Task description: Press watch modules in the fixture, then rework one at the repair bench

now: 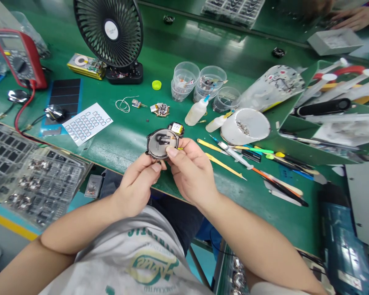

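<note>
Both hands hold a round, dark-rimmed watch case [157, 146] over the front edge of the green bench, its grey inner face turned up. My left hand [138, 184] pinches its lower left rim. The thumb of my right hand [192, 170] lies on the lower right of the case, with the fingers partly hidden beneath. Just behind the case is a round module with a yellow-and-white battery [176, 128]. Farther back lie a round circuit board [161, 109], a small part with pins [137, 103] and a loop of white wire [123, 105].
A black fan [110, 32] and red multimeter [20, 59] stand at the back left. Clear cups [184, 78], dropper bottles [196, 112] and a white tub [246, 125] stand right of centre. Tweezers [224, 165], a syringe [233, 155] and a heat gun [344, 241] lie rightward.
</note>
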`<state>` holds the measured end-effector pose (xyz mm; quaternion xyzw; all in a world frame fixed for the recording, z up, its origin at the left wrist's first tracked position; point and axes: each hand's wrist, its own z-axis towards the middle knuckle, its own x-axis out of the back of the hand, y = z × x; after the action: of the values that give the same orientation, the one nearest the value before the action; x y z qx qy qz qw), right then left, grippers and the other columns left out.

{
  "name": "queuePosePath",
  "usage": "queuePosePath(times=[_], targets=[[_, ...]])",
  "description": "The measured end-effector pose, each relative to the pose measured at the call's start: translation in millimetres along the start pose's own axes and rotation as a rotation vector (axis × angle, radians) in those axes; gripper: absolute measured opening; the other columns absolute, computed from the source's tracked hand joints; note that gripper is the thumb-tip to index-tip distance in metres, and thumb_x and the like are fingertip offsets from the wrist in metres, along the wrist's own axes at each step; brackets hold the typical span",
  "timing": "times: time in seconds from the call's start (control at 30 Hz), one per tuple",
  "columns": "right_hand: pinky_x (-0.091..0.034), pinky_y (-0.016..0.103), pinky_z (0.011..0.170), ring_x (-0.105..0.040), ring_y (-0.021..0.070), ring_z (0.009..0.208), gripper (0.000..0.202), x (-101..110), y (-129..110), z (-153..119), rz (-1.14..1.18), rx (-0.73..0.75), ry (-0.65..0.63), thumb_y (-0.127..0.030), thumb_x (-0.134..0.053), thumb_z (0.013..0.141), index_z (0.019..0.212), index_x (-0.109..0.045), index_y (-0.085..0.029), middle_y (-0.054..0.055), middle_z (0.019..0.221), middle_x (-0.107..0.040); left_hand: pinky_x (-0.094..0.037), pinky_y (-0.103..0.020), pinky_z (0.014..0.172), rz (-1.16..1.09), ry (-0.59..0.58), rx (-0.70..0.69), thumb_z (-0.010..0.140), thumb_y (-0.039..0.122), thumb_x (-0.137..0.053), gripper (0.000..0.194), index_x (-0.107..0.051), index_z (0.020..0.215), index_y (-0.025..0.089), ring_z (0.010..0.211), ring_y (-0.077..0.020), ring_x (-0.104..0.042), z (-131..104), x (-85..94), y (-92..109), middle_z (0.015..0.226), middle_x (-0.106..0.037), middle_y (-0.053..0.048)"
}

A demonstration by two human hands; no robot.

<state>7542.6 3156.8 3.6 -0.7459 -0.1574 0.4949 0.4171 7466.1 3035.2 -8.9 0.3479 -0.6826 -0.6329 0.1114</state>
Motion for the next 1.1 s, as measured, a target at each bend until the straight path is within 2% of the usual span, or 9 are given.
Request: queuePosePath(times=[0.53,0.9,0.97,1.1], targets=[[-0.055,0.029,0.050,-0.062,0.0131,0.049,0.028,0.9,1.8,0.4,0.042,0.010,-0.039,-0.039,-0.082,0.091,0.098,-0.058,-0.026,-0.009,0.067,-0.069,-0.040,-0.027,0.060,-0.039,-0.014,-0.020,0.100,0.029,-0.064,0.015,-0.073,0.089,0.024,0.067,-0.0129,-0.044,-2.7,2.5,-2.7,0.071,-0.053,0.003],[-0.055,0.029,0.051,-0.061,0.0132,0.050,0.031,1.3,2.7,-0.6,0.021,0.026,-0.059,-0.043,-0.083,0.091,0.098,-0.057,-0.027,-0.008,0.069,-0.068,-0.040,-0.026,0.059,-0.051,-0.030,-0.045,0.102,0.030,-0.064,0.016,-0.074,0.091,0.024,0.066,-0.0129,-0.044,-1.0,2.3,-3.3,0.070,-0.053,0.003],[-0.053,0.029,0.052,-0.062,0.0137,0.053,0.032,1.7,2.0,-0.6,-0.003,0.039,-0.040,-0.044,-0.083,0.091,0.097,-0.057,-0.027,-0.008,0.070,-0.068,-0.039,-0.027,0.060,-0.016,-0.045,-0.054,0.104,0.032,-0.063,0.017,-0.073,0.092,0.025,0.067,-0.0133,-0.044,-2.5,5.2,-4.9,0.072,-0.053,0.003],[-0.049,0.026,0.058,-0.055,0.0112,0.060,0.033,3.1,-0.2,1.6,-0.094,0.111,0.092,-0.044,-0.089,0.085,0.093,-0.061,-0.027,-0.008,0.070,-0.062,-0.038,-0.030,0.064,0.148,-0.063,-0.112,0.107,0.034,-0.059,0.016,-0.072,0.101,0.026,0.070,-0.0143,-0.044,-6.9,17.9,-7.5,0.076,-0.053,0.002]])
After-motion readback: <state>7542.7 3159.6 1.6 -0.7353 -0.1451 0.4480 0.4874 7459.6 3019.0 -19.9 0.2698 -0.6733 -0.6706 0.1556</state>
